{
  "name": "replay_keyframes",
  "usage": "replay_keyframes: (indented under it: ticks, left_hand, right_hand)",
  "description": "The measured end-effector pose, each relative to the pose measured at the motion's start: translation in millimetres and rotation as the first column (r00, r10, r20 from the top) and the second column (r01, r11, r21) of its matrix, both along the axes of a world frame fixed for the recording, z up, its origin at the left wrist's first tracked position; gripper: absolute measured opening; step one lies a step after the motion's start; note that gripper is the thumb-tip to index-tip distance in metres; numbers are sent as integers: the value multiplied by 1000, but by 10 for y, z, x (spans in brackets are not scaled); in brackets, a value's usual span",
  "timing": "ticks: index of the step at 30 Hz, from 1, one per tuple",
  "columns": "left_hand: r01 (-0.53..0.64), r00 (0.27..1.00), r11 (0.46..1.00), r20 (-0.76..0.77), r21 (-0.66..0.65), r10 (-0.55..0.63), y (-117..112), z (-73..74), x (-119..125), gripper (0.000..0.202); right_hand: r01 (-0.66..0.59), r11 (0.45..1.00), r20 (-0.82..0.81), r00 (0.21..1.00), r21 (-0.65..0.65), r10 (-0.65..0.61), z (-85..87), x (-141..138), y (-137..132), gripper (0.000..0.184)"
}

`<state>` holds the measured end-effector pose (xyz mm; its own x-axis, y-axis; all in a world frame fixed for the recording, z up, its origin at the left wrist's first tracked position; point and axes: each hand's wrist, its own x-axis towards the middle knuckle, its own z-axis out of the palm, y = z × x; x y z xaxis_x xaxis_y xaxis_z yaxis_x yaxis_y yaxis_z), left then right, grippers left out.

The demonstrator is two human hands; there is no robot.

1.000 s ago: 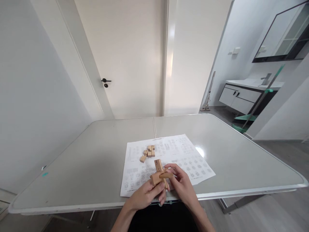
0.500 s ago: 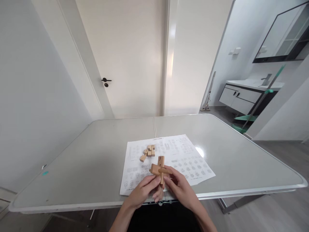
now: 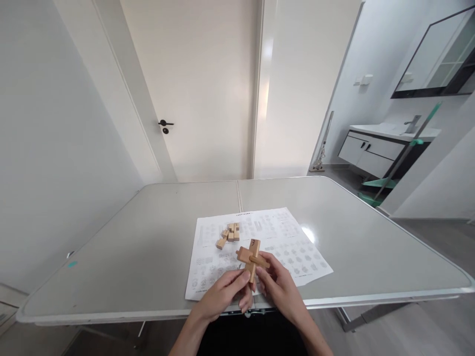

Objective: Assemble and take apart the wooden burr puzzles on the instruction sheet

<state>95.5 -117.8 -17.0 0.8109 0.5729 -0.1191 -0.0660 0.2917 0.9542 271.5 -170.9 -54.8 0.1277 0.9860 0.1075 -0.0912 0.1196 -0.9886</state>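
Observation:
Between my two hands, over the near part of a printed sheet, is a wooden interlocking puzzle [image 3: 245, 255] made of crossed bars. One upright bar carries a dark mark near its top. My left hand [image 3: 227, 292] pinches the lower end of that bar between thumb and fingers. My right hand [image 3: 275, 278] is closed around the right side, where a thin bar sticks out toward me. A cluster of small wooden blocks [image 3: 230, 233] lies on the sheet just beyond the puzzle. My fingers hide its underside.
The white paper sheet [image 3: 297, 247], printed with small block diagrams, lies on the grey folding table [image 3: 122, 252]. A closed door [image 3: 200, 99] stands behind the table. At the right, a washbasin cabinet [image 3: 371, 148] and a green broom [image 3: 415, 143] are visible through an opening.
The wooden puzzle has tilted, its marked top leaning to the right, and shifted slightly right in my hands. The thin bar now points more down to the right. The view has moved slightly.

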Motion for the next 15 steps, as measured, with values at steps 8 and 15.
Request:
replay_keyframes:
  ticks: [8, 15]
  left_hand:
    - [-162, 987, 987, -11, -7, 162, 3, 10, 36, 49]
    - [-145, 987, 989, -65, 26, 147, -5, 72, 20, 48]
  right_hand:
    - [124, 990, 57, 990, 69, -127, 159, 264, 119, 44]
    - [389, 916, 314, 861, 99, -400, 99, 937, 542, 58]
